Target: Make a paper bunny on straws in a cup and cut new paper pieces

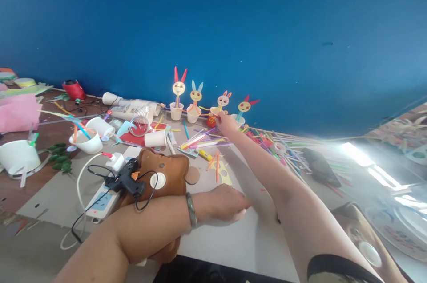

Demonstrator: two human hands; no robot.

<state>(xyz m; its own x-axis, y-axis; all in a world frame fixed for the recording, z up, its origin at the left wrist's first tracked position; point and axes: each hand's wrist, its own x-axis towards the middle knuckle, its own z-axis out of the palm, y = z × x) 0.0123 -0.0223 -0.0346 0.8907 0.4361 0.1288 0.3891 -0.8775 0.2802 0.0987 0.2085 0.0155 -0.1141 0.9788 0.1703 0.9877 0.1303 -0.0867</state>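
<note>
My right hand [227, 123] reaches to the row of paper-cup rabbit figures by the wall, its fingers at the red cup [211, 120] under the third rabbit face [223, 101]. What the fingertips grip is too small to make out. My left hand [228, 203], with a bracelet [191, 210] at the wrist, rests low over the grey work surface with its fingers curled; anything inside them is hidden. Beside the third figure stand the red-eared rabbit [179, 88] and blue-eared rabbit [196, 95] on the left, and another red-eared rabbit [244, 106] on the right.
A black glue gun [128, 180] with cables lies on a white power strip [102, 203], beside a brown bear-shaped cushion [171, 171]. Coloured sticks [203, 140], stacked paper cups [133, 111] and a yellow cut-out sheet [224, 172] lie around. A blue wall [213, 20] stands behind.
</note>
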